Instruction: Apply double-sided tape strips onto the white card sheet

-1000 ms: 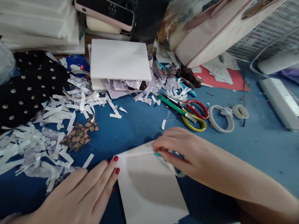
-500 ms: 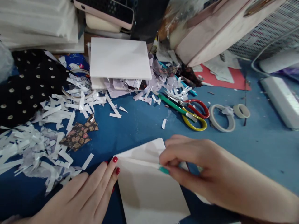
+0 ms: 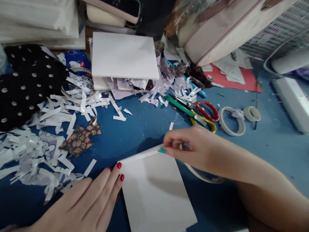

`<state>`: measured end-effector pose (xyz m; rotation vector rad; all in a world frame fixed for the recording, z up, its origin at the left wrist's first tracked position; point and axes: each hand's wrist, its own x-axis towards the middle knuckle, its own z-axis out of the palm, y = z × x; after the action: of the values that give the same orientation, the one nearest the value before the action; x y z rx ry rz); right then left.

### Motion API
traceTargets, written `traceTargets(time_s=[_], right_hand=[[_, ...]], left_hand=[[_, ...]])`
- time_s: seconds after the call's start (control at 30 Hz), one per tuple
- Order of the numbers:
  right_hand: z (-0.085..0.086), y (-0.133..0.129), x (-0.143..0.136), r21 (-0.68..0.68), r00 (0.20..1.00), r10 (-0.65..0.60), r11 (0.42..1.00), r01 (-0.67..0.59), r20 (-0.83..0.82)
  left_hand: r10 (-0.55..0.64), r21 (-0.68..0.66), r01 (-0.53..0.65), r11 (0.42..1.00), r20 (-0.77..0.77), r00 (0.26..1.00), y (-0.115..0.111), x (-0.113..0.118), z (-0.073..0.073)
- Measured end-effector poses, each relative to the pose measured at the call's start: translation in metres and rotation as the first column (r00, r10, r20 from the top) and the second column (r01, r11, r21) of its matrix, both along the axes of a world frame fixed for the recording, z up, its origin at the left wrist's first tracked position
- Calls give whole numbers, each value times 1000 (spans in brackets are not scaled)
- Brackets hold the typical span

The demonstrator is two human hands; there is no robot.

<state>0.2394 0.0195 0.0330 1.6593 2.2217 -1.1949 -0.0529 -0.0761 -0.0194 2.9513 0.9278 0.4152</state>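
Note:
A white rectangular board lies on the blue table in front of me. Flat against its left edge rests my left hand, with fingers stretched out and the tips at the upper left corner. A narrow white strip, which looks like tape, runs along the board's top edge. At the upper right corner my right hand pinches this strip between thumb and curled fingers. From under that hand a loose length curves off to the right; whether it is the same strip is hidden.
Scissors with red and yellow handles lie beyond my right hand, a green pen across them. Two tape rolls sit further right. White paper scraps and black dotted cloth cover the left. Another white board stands behind.
My right hand has moved up and away from me, bringing the strip from a slant across the board to its top edge. The left hand has stayed in place.

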Motion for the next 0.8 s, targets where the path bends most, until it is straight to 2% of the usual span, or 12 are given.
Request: traceTargets(time_s=[0.27,0.8], right_hand=[[-3,5,-2,-45,999,-18,999,16,-37],[-2,5,-3,-1,999,36,999,-36,-32]], left_hand=[[-5,-3,5,1000,5,1000,-1,-2,-1],[-5,-29,5,1000,20,1000,2,1,2]])
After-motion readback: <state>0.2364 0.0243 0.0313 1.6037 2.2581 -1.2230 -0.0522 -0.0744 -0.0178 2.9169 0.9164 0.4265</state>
